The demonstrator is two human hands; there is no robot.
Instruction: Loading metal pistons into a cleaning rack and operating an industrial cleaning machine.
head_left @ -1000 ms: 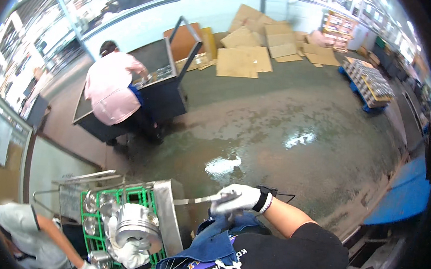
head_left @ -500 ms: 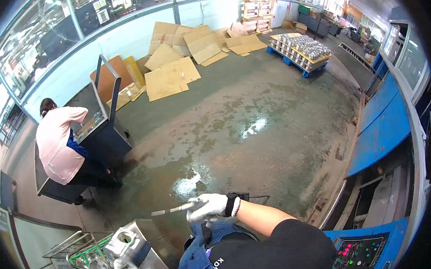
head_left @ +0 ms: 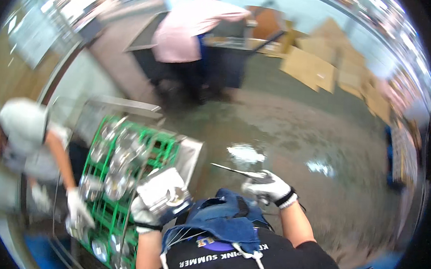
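My left hand, in a white glove, grips a blocky silver metal casting with a round opening, beside a green rack. Motion blurs the casting's detail. In my right hand, also gloved, is a slim rod-like tool that points left, apart from the casting; its exact kind is not clear. The green rack to my left bears several shiny metal parts. A co-worker's gloved hand reaches to a part at the rack's left side.
A co-worker in a white cap stands close at the left. Ahead, a person in a pink top bends over a dark bench. Flattened cardboard lies by the wall. The floor has wet, shiny patches.
My view has turned left, toward the rack and the co-worker. The casting in my left hand now shows more fully above the rack's edge. The rod-like tool stays in my right hand.
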